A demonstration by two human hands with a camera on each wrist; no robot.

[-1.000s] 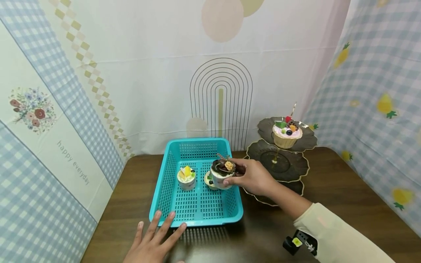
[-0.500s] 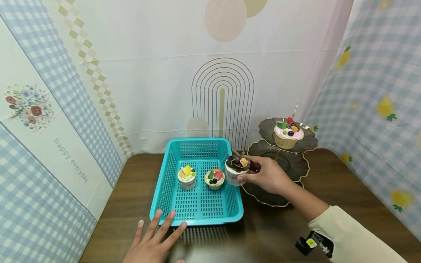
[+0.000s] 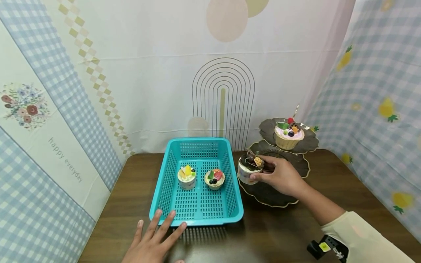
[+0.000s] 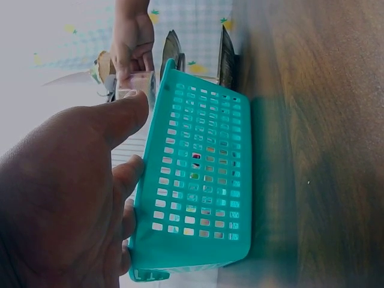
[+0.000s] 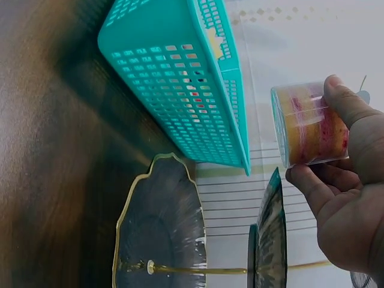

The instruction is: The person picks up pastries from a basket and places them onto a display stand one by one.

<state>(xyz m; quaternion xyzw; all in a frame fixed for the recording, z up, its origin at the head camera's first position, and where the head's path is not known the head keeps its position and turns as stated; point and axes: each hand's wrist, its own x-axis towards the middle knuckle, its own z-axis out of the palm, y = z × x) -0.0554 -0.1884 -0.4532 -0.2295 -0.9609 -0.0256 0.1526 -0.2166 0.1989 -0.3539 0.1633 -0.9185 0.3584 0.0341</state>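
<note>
My right hand (image 3: 282, 177) grips a clear cup dessert (image 3: 247, 174) by its side. Dark chocolate and a walnut-like piece top it; the right wrist view shows pink and yellow layers in the cup (image 5: 312, 125). It hangs at the left of the tiered stand (image 3: 279, 195), overlapping the lower tiers in the head view. With fingers spread, my left hand (image 3: 152, 237) rests its fingertips on the near rim of the turquoise basket (image 3: 197, 222). Inside the basket are a cream cup with yellow fruit (image 3: 186, 178) and a small tart with strawberry and blueberries (image 3: 215, 179).
A pink-cream cupcake (image 3: 289, 136) with fruit sits on the stand's top tier (image 3: 309, 140). The stand has scalloped, gold-edged dark plates around a gold post (image 5: 222, 270). Everything stands on a brown wooden table (image 3: 125, 197), with patterned cloth behind and at both sides.
My right hand has carried the chocolate-topped cup dessert rightward, from over the basket to the stand, uncovering the strawberry tart. The left hand has stayed on the rim.
</note>
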